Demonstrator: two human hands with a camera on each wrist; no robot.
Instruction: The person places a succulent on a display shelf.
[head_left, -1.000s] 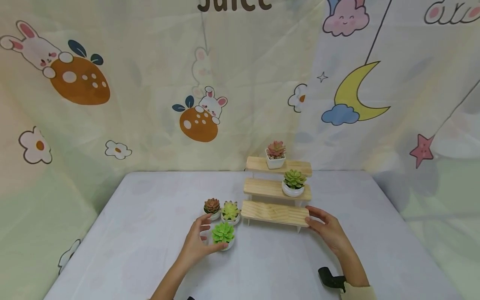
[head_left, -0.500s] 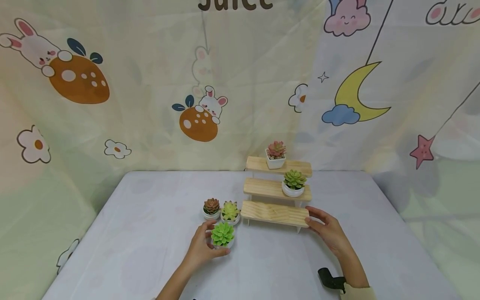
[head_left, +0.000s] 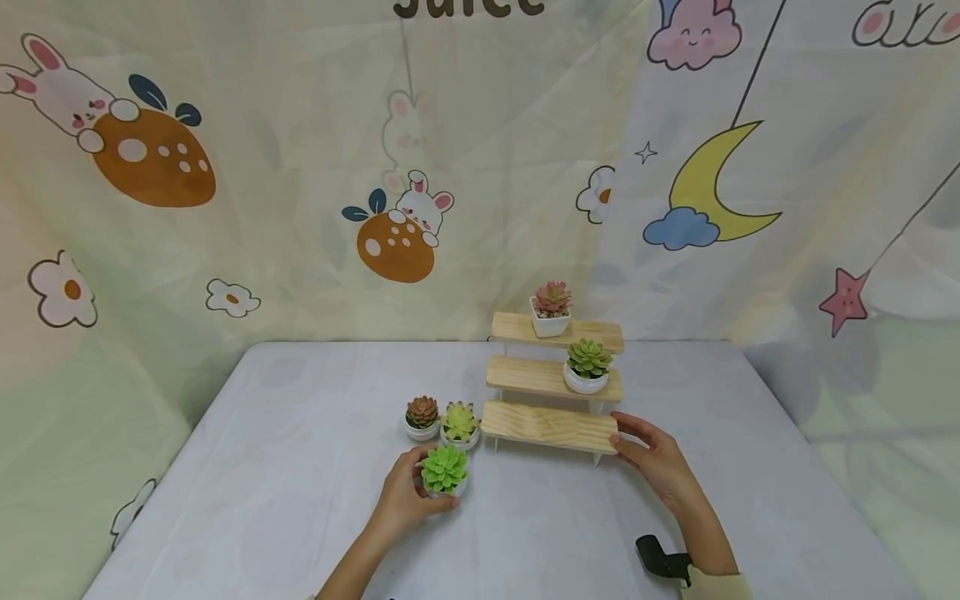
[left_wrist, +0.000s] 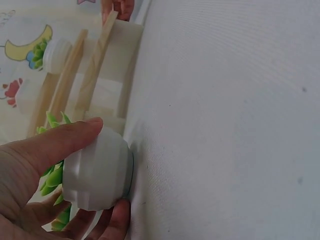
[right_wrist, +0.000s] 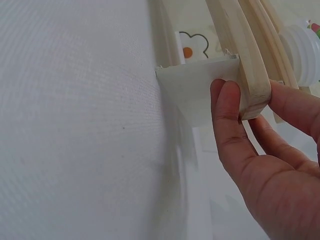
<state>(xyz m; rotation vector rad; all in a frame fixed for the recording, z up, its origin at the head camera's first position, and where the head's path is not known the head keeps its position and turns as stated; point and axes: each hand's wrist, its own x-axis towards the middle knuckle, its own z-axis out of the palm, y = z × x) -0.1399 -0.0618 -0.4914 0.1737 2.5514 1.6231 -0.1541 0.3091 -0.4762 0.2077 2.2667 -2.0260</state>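
My left hand (head_left: 401,498) grips a bright green succulent (head_left: 444,468) in a white pot (left_wrist: 97,170), thumb on one side and fingers round the other. Whether its base touches the table cannot be told. My right hand (head_left: 660,467) pinches the right end of the lowest wooden plank (head_left: 551,425) of a three-tier stand; in the right wrist view the thumb lies on top and fingers (right_wrist: 230,125) reach beneath. Just behind the held pot are a brown succulent (head_left: 422,412) and a yellow-green succulent (head_left: 460,422), both in white pots.
On the stand's top plank (head_left: 513,327) sits a red succulent (head_left: 552,300) in a square white pot. A green succulent (head_left: 589,360) occupies the right of the middle plank (head_left: 525,375). Behind the white table (head_left: 315,433) hangs a printed cloth (head_left: 300,167).
My left hand's fingers have closed round the green succulent's pot, shifting slightly toward me. The right hand stays at the plank's end.
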